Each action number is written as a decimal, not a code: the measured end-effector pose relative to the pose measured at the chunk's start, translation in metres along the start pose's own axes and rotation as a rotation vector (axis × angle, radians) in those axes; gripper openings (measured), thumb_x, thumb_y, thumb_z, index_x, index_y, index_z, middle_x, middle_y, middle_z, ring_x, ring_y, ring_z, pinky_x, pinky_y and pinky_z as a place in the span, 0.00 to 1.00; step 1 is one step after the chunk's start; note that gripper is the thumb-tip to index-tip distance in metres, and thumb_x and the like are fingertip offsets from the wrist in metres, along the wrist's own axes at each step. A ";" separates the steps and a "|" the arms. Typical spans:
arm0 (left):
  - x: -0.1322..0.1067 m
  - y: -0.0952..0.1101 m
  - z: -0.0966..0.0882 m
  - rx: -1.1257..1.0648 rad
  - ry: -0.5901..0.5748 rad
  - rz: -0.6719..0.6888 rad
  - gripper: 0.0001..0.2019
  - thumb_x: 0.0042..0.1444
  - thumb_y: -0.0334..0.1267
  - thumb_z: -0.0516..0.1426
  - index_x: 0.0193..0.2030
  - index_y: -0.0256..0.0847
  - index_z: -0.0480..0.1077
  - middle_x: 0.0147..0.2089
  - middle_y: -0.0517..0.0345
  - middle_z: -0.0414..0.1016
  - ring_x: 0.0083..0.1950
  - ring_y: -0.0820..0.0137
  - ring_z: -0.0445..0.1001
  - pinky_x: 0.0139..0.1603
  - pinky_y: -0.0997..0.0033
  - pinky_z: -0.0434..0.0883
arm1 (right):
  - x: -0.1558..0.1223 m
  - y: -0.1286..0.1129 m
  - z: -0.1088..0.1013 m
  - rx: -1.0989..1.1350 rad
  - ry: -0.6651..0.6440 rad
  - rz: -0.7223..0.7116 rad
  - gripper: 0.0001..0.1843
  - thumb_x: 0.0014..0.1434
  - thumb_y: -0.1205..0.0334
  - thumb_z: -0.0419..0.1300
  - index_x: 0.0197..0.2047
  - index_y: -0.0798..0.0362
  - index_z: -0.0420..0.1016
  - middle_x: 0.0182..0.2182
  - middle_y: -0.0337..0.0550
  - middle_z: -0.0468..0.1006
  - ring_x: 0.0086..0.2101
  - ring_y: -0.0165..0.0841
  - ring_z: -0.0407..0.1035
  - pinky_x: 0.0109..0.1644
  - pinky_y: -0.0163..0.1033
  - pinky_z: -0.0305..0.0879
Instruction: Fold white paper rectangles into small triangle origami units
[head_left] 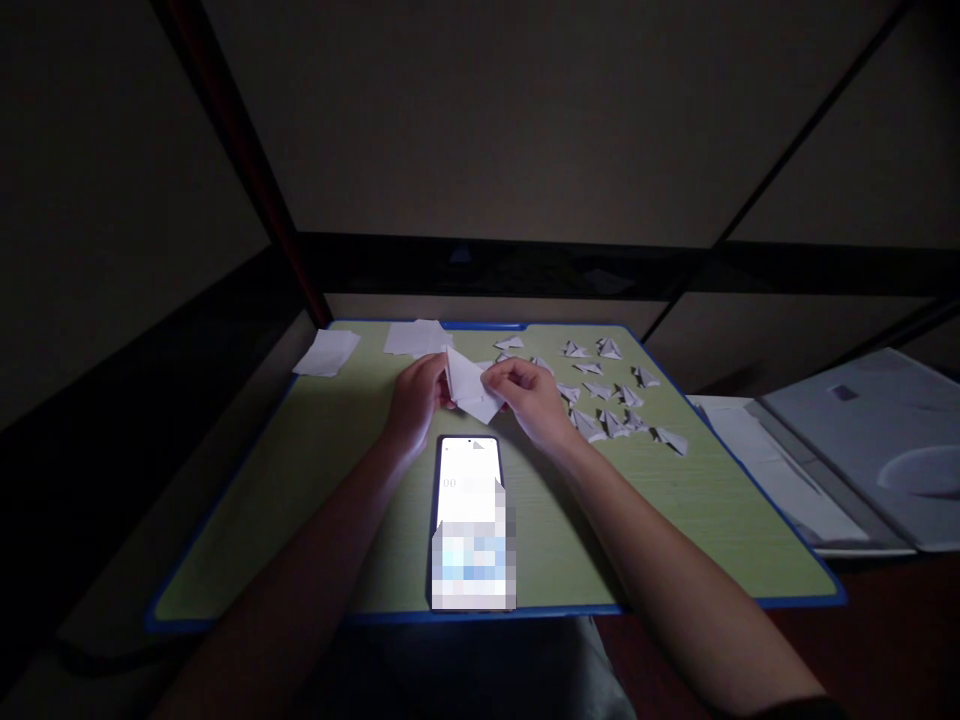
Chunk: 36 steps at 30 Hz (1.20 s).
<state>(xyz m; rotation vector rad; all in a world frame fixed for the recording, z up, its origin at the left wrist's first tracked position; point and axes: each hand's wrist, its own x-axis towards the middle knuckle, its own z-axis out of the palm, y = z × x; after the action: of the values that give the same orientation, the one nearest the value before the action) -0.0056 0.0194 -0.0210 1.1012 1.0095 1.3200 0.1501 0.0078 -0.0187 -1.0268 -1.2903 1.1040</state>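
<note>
Where the part-folded white paper (463, 383) was: over the green tabletop (300, 510).
Left hand (415, 402): fingers were closed on its left edge.
Right hand (531, 396): thumb and fingers pinched its right side.
Fold: seemed underway; pressing the crease appeared called for.
Grey box-like object (862, 430): stood right, contents untellable.

A lit phone (466, 480) lies just nearside of the fingers (498, 379), blocking a straight low pull back | Folded paper pieces (613, 424) crowd the worktop (322, 440) to the fingers' right | Paper sheets (411, 338) lie beyond and left of the fingers | Bare worktop offers passage left of the fingers and, nearside, right of the phone
</note>
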 end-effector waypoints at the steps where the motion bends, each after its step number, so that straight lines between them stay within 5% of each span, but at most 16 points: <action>1: -0.001 0.000 0.000 0.025 0.007 0.029 0.13 0.54 0.49 0.59 0.33 0.40 0.69 0.27 0.59 0.72 0.27 0.71 0.70 0.26 0.73 0.64 | 0.000 0.000 0.000 -0.012 -0.009 -0.007 0.09 0.46 0.56 0.65 0.26 0.53 0.75 0.20 0.35 0.70 0.22 0.27 0.58 0.26 0.35 0.53; 8: -0.004 0.000 0.000 0.128 0.057 0.095 0.13 0.50 0.47 0.64 0.31 0.38 0.73 0.25 0.60 0.71 0.26 0.73 0.67 0.25 0.73 0.60 | -0.004 -0.002 0.002 -0.015 -0.089 -0.035 0.08 0.48 0.58 0.65 0.27 0.53 0.74 0.20 0.34 0.68 0.22 0.26 0.57 0.27 0.35 0.53; 25: -0.001 0.005 -0.004 0.021 -0.045 -0.045 0.16 0.53 0.50 0.61 0.34 0.36 0.74 0.26 0.57 0.73 0.27 0.70 0.72 0.26 0.73 0.66 | 0.001 0.002 0.000 -0.046 -0.054 -0.033 0.09 0.48 0.56 0.64 0.26 0.54 0.72 0.20 0.33 0.67 0.22 0.26 0.57 0.27 0.35 0.54; 32: 0.001 0.006 -0.005 0.030 0.111 -0.038 0.16 0.52 0.49 0.61 0.36 0.36 0.74 0.29 0.55 0.75 0.27 0.71 0.71 0.24 0.74 0.64 | -0.008 -0.001 -0.004 -0.408 -0.055 -0.278 0.20 0.54 0.61 0.62 0.52 0.53 0.73 0.35 0.40 0.75 0.26 0.28 0.64 0.32 0.37 0.62; 36: 0.000 0.006 -0.005 0.018 0.138 -0.070 0.16 0.53 0.50 0.59 0.36 0.37 0.73 0.29 0.56 0.74 0.28 0.70 0.72 0.24 0.74 0.65 | -0.010 -0.002 -0.005 -0.544 -0.083 -0.357 0.23 0.55 0.63 0.62 0.55 0.52 0.72 0.40 0.43 0.77 0.28 0.30 0.67 0.35 0.39 0.65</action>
<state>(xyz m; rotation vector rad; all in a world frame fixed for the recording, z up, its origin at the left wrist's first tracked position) -0.0118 0.0197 -0.0161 0.9895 1.1535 1.3467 0.1554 -0.0024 -0.0188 -1.0864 -1.8152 0.5342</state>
